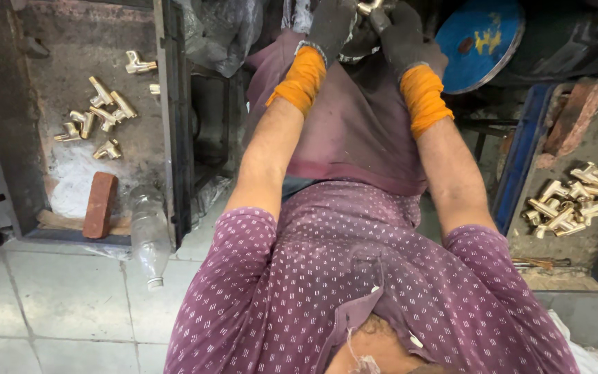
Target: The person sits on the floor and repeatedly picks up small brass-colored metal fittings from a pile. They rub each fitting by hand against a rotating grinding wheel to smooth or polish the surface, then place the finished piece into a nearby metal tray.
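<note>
Both gloved hands on a brass fitting, far up top
My left hand (330,24) and right hand (403,31) pinch the brass fitting (367,7); looks heavy, rigid, slick — I'd grip its body

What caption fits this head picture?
Gloved left hand and right hand grip a brass fitting between trays of fittings.

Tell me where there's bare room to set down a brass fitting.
Free: left tray floor between the scattered brass fittings and the red brick; grey floor tiles beside the clear plastic bottle. Crowded: piled brass fittings in the right tray.
</note>
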